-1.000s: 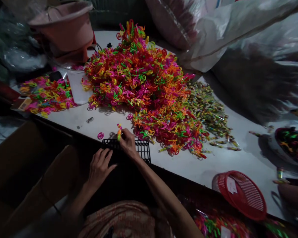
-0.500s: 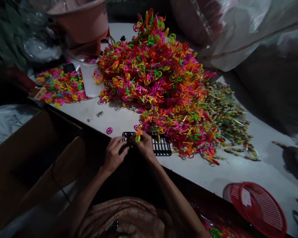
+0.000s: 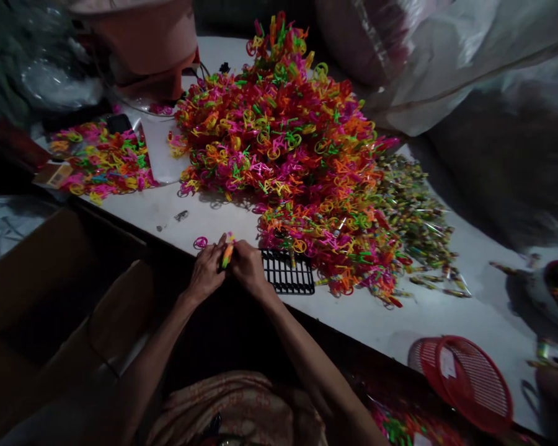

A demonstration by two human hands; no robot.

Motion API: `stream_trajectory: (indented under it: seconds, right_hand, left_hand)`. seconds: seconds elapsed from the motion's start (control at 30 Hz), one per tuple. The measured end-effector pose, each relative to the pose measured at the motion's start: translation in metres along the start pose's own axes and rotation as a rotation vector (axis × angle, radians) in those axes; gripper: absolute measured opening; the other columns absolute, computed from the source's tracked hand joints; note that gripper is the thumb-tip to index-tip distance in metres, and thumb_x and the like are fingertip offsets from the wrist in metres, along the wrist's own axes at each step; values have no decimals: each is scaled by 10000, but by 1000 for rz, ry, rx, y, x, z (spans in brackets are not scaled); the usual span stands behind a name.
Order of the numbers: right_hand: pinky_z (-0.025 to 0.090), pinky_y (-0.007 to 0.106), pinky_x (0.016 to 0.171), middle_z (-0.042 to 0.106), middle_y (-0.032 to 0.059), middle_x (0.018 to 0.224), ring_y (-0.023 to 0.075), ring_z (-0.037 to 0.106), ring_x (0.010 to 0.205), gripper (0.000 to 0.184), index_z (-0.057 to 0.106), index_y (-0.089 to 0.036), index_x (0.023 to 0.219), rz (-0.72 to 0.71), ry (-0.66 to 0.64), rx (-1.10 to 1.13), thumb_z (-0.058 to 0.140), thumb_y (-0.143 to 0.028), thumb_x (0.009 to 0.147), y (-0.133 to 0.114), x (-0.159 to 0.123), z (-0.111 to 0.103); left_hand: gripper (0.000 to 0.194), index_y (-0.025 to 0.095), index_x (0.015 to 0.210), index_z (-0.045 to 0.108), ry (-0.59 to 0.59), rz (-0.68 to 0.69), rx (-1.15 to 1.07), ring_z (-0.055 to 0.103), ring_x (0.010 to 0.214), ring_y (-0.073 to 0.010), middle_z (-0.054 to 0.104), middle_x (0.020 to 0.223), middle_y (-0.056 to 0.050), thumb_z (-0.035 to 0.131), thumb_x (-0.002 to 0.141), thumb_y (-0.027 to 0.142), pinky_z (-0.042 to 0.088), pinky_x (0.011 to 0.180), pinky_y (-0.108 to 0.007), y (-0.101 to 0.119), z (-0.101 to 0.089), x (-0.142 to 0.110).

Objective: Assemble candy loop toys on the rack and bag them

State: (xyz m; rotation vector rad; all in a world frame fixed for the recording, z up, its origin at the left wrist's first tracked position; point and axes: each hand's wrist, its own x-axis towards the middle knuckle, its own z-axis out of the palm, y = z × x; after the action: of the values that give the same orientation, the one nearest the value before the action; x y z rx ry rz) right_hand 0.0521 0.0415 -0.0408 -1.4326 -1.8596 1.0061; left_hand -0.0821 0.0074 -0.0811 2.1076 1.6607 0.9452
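The left hand and right hand angle inward and meet at the table edge, fingers bunched round a small orange piece between them. The black rack lies just beside the right.

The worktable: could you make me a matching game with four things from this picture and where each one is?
1. Small bright piece
2. Black grid
3. Red basket
4. Pink tub

A. At the picture's upper left
B. Right beside the right hand, at the table's near edge
C. At the fingers, between the left hand and the right
D. At the picture's lower right

Pairs: 1-C, 2-B, 3-D, 4-A
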Motion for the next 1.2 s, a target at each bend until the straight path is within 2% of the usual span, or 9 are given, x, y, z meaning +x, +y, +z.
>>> stream_trajectory:
  seconds: [0.13,0.27,0.37,0.43,0.57,0.73,0.93,1.1,1.2]
  right_hand:
    - [404,252,633,660,65,851,168,591,718,167,661,-174,872,-47,-117,-196,538,-108,779,-7,1,-9]
    - [424,250,683,683,41,872,172,620,779,189,679,-204,916,-74,-36,-208,608,-124,760,-1,-10,-68]
    - [380,277,625,671,68,770,199,618,721,145,677,-196,726,130,134,-478,587,-243,829,10,-25,-113]
    - [339,286,582,670,94,768,211,612,682,204,662,-188,658,261,139,-633,625,-313,815,17,-31,-123]
    - [314,271,550,685,99,899,183,604,676,151,686,-198,747,287,218,-644,633,-327,804,30,-29,-109]
    - [358,259,589,648,52,739,162,576,671,169,655,-191,681,136,320,-397,573,-273,803,33,-37,-111]
    - [372,243,538,588,-7,629,135,511,569,144,596,-190,709,152,145,38,568,-326,748,30,-64,-103]
    - [412,267,622,600,31,755,160,537,691,67,576,-198,746,130,392,-83,547,-250,717,23,-59,-90]
    - [388,257,566,564,3,664,141,503,616,57,572,-198,689,153,236,84,573,-254,680,18,-54,-99]
  left_hand:
    - [404,176,1123,612,40,2,-19,613,955,-234,669,1009,-82,601,720,150,525,850,-380,-4,1,1]
    - [209,175,991,652,136,-37,-76,629,908,-218,683,952,-83,575,811,248,526,819,-365,1,3,5]
    - [163,177,854,659,174,-51,-98,635,908,-220,699,929,-90,569,840,312,518,824,-367,6,5,10]
    - [171,180,811,656,178,-64,-104,639,898,-216,699,900,-87,565,844,321,516,823,-361,8,7,13]
    - [179,191,823,671,167,-53,-137,648,887,-199,697,874,-70,547,854,315,519,804,-333,9,4,15]
    - [187,190,877,689,155,-26,-156,661,886,-189,704,892,-67,548,857,310,522,792,-310,10,-2,15]
    - [161,190,866,681,110,-50,-126,671,862,-181,705,879,-57,566,842,301,524,780,-292,12,-5,17]
    - [133,185,851,678,111,-59,-94,666,850,-173,698,878,-53,581,837,274,521,754,-279,14,-4,19]
    - [128,189,845,680,107,-46,-105,662,857,-174,694,880,-49,584,839,274,519,748,-280,15,-3,21]
